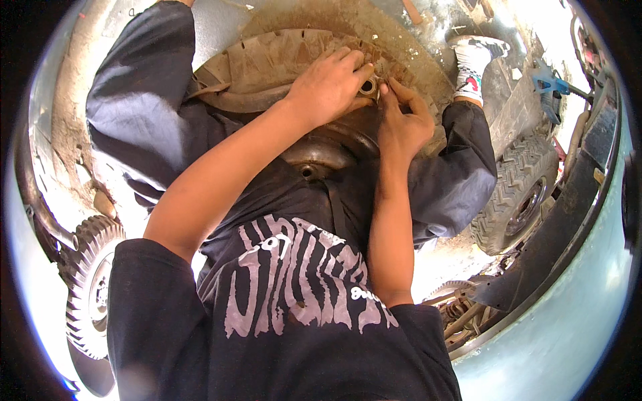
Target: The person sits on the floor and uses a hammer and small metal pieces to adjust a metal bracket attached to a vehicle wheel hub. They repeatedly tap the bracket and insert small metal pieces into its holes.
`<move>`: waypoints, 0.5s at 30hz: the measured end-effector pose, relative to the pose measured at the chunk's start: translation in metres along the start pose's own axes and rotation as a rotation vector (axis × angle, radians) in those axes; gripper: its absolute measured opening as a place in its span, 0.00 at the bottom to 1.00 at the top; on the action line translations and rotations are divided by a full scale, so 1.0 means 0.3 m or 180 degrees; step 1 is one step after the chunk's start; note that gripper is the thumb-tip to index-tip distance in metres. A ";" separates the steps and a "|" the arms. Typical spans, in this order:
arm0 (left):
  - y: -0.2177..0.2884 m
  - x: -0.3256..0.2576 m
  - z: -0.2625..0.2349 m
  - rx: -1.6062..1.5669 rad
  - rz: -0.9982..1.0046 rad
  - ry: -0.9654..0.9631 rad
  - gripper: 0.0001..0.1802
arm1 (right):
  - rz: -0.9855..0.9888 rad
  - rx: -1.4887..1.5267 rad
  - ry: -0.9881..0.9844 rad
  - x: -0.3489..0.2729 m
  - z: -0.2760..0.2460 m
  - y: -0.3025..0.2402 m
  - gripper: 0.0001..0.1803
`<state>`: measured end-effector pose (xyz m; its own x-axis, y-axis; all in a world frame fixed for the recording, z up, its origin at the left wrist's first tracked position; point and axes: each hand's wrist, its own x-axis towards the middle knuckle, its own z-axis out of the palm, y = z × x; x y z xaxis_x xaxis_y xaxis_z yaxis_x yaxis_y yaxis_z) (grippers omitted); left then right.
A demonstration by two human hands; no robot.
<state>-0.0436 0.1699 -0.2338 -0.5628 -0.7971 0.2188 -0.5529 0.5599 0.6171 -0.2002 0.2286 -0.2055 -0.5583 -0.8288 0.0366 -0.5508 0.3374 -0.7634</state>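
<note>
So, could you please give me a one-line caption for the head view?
Both hands, left hand and right hand, pinch a small metal ring over a worn, muddy tyre.

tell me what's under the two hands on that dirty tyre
Between the left hand and right hand sits a small metal ring on the muddy tyre. The dark rim shows below; the palms cover the rest.

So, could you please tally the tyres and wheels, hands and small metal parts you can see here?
Tyres and wheels: 3, the worn tyre, right wheel, left wheel
Hands: 2, left hand, right hand
Small metal ring: 1
Total: 6
</note>
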 end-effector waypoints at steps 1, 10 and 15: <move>-0.003 0.001 -0.001 -0.0012 -0.0018 -0.0037 0.35 | 0.0029 -0.0069 -0.0006 0.002 -0.003 -0.012 0.10; -0.006 0.012 -0.006 0.0109 -0.0106 -0.0194 0.34 | 0.0028 -0.0210 -0.0031 0.002 0.000 -0.034 0.08; 0.015 -0.012 0.006 0.0015 -0.0226 -0.0173 0.34 | 0.0383 -0.0164 -0.0095 -0.060 -0.042 -0.016 0.09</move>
<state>-0.0451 0.1757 -0.2332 -0.5546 -0.8214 0.1331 -0.5954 0.5035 0.6260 -0.1954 0.2475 -0.1943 -0.6039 -0.7937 -0.0731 -0.5125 0.4569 -0.7270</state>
